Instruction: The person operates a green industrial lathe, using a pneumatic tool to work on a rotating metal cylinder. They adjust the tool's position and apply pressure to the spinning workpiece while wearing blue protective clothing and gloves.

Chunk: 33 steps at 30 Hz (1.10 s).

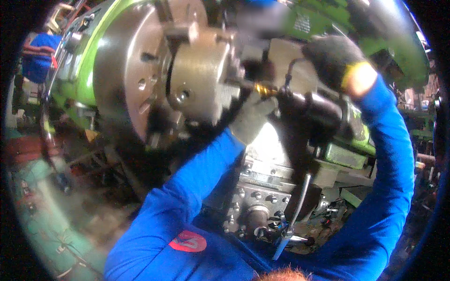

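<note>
My left hand (254, 117), in a grey glove, is at the gold twist drill bit (265, 89), its fingers closed round the underside. The bit sits in the nose of a dark drill chuck (284, 92) on the tailstock quill (324, 110) and points left toward the large lathe chuck (197, 77). Higher and to the right, my right hand (333, 60), in a dark glove, is curled into a fist by a thin dark bent rod (291, 70) that runs down to the drill chuck. The rod's end in the fist is hidden, and both hands are slightly blurred.
A big slotted faceplate (133, 77) stands behind the lathe chuck at the left. Below my hands lies the tool post (258, 206) with several bolts and an upright lever (300, 201). A green tailstock body (347, 156) is at the right.
</note>
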Available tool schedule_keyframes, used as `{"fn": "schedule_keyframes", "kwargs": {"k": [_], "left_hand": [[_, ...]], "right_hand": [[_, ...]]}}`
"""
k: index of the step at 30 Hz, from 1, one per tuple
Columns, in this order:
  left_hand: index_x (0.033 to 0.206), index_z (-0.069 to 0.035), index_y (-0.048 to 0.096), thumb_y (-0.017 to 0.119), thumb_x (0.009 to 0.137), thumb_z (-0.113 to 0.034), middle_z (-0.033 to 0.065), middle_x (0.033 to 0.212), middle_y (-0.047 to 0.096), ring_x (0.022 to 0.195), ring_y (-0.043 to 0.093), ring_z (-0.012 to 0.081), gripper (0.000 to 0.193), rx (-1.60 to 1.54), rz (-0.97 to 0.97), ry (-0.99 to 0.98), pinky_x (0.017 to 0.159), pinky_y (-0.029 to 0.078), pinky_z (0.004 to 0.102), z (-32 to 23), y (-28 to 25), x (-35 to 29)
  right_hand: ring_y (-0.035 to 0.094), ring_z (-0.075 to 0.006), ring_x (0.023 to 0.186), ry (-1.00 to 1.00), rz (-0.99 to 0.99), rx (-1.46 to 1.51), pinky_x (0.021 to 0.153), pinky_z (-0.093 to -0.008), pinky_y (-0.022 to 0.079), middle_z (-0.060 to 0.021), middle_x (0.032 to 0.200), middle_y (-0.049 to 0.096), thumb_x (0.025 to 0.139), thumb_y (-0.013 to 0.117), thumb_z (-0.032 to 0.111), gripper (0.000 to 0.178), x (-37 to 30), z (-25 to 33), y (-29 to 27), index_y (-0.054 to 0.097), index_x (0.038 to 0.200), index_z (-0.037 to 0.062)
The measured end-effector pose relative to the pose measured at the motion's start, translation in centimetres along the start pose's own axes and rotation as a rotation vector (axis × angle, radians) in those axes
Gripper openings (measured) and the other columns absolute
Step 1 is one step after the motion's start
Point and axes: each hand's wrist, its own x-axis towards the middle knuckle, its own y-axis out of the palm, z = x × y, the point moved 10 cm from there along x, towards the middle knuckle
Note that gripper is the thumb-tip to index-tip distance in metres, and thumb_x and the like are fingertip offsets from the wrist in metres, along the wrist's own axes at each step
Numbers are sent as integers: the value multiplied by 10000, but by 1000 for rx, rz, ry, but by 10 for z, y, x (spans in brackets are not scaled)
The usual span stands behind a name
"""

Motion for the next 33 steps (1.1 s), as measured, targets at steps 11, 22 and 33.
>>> {"fn": "schedule_keyframes", "kwargs": {"k": [11, 22, 33], "left_hand": [[1395, -109, 496, 596, 999, -34, 46, 1177, 608, 1027, 623, 154, 416, -171, 53, 17, 853, 541, 303, 7, -5, 5], [1392, -117, 487, 560, 1025, -75, 54, 1169, 609, 1061, 615, 173, 376, -48, 58, 4, 860, 528, 323, 7, -7, 3], [1389, -117, 475, 492, 1031, -48, 31, 1045, 572, 996, 590, 137, 365, 242, 126, 124, 869, 532, 273, -2, -6, 1]], "right_hand": [[705, -221, 948, 152, -259, 1081, 840, -354, 554, -143, 1020, 734, 975, 630, 218, 289, 43, -8, 10, 687, 1204, 51], [683, -383, 1008, 128, -98, 577, 870, -457, 548, -170, 1081, 714, 852, 624, 137, 298, 80, 17, 66, 670, 1145, 112], [688, -394, 950, 162, -9, 454, 792, -501, 541, -166, 996, 712, 868, 616, 152, 191, 63, 14, 45, 671, 1049, 125]]}}
